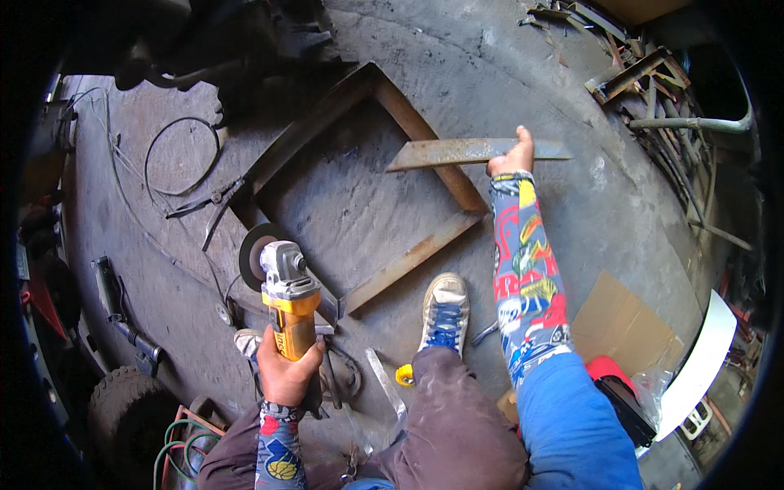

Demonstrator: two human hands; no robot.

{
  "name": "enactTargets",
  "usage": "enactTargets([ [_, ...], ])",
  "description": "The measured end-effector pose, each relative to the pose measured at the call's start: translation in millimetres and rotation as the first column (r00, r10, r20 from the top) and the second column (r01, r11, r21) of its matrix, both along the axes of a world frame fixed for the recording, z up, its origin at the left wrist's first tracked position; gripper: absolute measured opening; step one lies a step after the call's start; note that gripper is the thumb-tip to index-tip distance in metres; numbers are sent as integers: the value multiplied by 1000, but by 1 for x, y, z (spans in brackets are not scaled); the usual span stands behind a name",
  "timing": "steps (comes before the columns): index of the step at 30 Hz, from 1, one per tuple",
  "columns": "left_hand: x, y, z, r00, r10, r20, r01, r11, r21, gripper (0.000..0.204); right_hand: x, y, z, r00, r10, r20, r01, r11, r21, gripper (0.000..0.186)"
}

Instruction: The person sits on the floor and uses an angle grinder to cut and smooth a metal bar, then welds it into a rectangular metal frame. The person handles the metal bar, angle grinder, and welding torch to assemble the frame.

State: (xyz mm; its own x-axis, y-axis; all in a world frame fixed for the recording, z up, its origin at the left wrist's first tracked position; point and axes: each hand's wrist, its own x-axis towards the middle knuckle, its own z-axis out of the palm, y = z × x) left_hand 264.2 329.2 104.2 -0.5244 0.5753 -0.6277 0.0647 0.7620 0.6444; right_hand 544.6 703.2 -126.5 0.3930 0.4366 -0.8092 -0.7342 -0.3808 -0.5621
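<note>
Grey, stained floor (608,233) lies beneath a rusty square steel frame (416,261). The left hand (287,371) grips a yellow angle grinder (292,314) beside it; well apart, the right hand (513,155) clasps a flat metal bar (453,152) over the frame's right side, contact unclear.

left hand (286,371) grips a yellow angle grinder (294,317); right hand (513,155) holds a metal bar (461,152) over the upper-right edge of a rusty frame (418,260).

Metalworking shop: angle grinder (291,304), rusty steel frame (414,261), heaped scrap metal (670,155).
</note>
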Motion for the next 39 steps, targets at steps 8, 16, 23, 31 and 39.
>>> enactTargets([
  [8, 17, -21, -15, 994, -83, 74, 88, 994, -67, 39, 18, -145, 50, 945, -149, 291, 139, 989, 56, 46],
  [16, 15, -20, -27, 869, -470, -151, 445, 878, -176, 52, 25, -184, -3, 907, -221, 359, 292, 944, -155, 59],
  [23, 7, 6, -29, 707, -690, -158, 625, 713, -318, 55, 26, -183, -21, 889, -187, 419, 284, 942, -181, 57],
  [31, 9, 39, -27, 503, -843, -192, 748, 536, -392, 56, 19, -171, -5, 866, -183, 465, 324, 914, -245, 58],
  [39, 19, 41, -34, 461, -867, -188, 768, 496, -406, 56, 21, -164, -7, 887, -191, 421, 311, 921, -236, 57],
])
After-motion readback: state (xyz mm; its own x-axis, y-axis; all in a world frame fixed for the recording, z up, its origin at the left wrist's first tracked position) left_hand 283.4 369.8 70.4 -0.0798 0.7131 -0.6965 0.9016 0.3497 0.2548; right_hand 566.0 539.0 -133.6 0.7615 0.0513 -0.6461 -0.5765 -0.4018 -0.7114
